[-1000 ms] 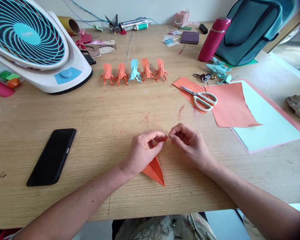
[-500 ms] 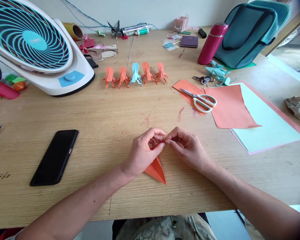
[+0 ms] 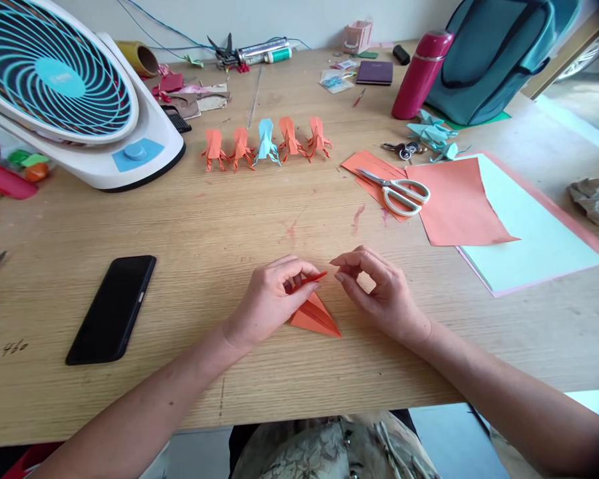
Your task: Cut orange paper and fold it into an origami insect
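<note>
The left hand (image 3: 267, 303) pinches the paper (image 3: 315, 318), whose thin flap (image 3: 315, 277) points right toward the right hand (image 3: 379, 296), closed on nothing just beside it.

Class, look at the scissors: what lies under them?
The scissors lie on an orange scrap, handles at a larger orange sheet's edge. What the paper hides beneath cannot be seen.

Bright, even daylight w/ blown-out glare top rt. Only soft shadows under my left hand (image 3: 267, 303) on the table (image 3: 219, 219). Centre sharp, edges bend, corners blur.
</note>
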Demonstrator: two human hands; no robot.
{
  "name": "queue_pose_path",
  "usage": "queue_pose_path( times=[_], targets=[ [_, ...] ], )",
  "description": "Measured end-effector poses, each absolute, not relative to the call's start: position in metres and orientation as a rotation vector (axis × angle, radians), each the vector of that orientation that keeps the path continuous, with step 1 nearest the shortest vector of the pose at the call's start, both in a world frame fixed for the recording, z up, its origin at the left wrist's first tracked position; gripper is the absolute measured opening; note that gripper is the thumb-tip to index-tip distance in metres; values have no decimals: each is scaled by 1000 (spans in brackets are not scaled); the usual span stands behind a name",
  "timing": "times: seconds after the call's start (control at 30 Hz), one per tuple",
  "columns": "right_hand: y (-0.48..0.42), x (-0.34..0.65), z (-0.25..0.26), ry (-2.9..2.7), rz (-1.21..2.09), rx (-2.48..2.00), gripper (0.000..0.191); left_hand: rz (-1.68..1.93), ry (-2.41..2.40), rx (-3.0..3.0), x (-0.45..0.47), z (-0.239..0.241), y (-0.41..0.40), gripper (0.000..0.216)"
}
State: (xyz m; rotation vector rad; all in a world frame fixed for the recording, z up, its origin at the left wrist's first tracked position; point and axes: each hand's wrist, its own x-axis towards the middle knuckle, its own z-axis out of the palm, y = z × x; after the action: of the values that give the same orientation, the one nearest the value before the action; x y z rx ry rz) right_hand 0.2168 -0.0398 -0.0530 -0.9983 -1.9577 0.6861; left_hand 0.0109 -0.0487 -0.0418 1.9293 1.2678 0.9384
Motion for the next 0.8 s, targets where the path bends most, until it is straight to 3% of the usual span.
queue_pose_path(
  times=[0.23, 0.5, 0.8],
  targets=[
    [-54, 221, -59, -2256, 651, -860, 20, 1134, 1298, 2036, 2, -55, -62, 6],
    [-57, 216, -63, -2583, 248, -703, 28, 1152, 1316, 1885, 2, -60, -70, 7],
    [-60, 213, -60, -2777, 119, -752, 33, 1165, 1336, 1928, 5, -59, -73, 10]
  ],
)
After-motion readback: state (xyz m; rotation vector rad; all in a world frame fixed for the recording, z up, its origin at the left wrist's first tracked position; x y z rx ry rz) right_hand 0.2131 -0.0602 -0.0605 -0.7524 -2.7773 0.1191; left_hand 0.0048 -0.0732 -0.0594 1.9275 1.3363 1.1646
